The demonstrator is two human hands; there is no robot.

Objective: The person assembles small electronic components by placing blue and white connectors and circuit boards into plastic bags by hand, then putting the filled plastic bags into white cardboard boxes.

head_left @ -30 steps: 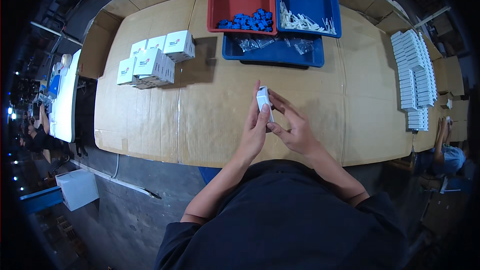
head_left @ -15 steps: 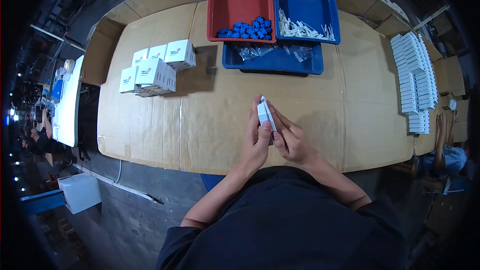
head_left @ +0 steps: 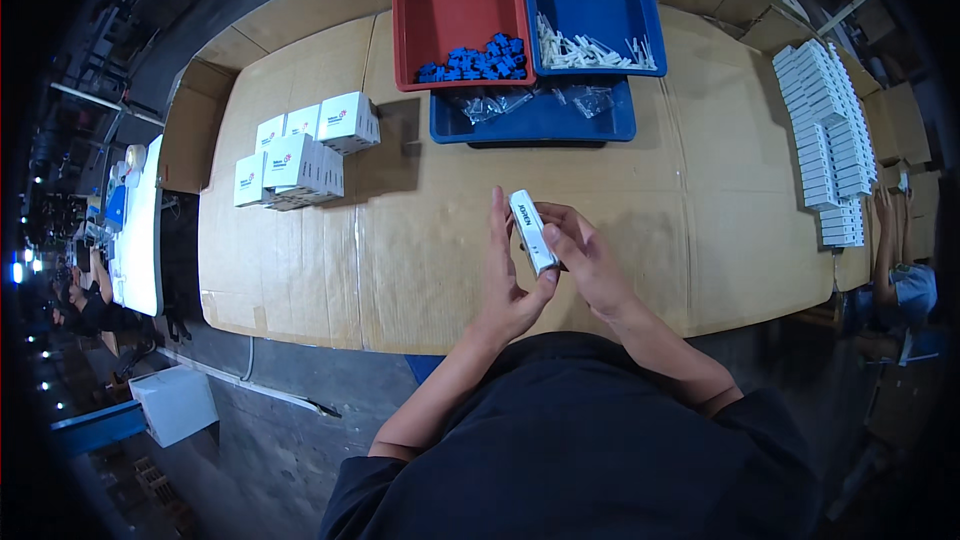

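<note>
White box [head_left: 533,235] observed on the near side of the red tray [head_left: 460,0], held above the cardboard-covered table [head_left: 450,290]. Long axis runs away from the person; far end points toward the tray, printed face up. Right hand [head_left: 598,280] pinches its right side; left hand [head_left: 508,305] has fingers extended, thumb at the near end. I judge the step as positioning the box; any further turn calls for a firm right pinch.

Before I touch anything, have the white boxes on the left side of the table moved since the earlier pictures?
No. The white boxes sit in the same spot beside the cardboard crease; only the whole view has shifted a bit.
</note>
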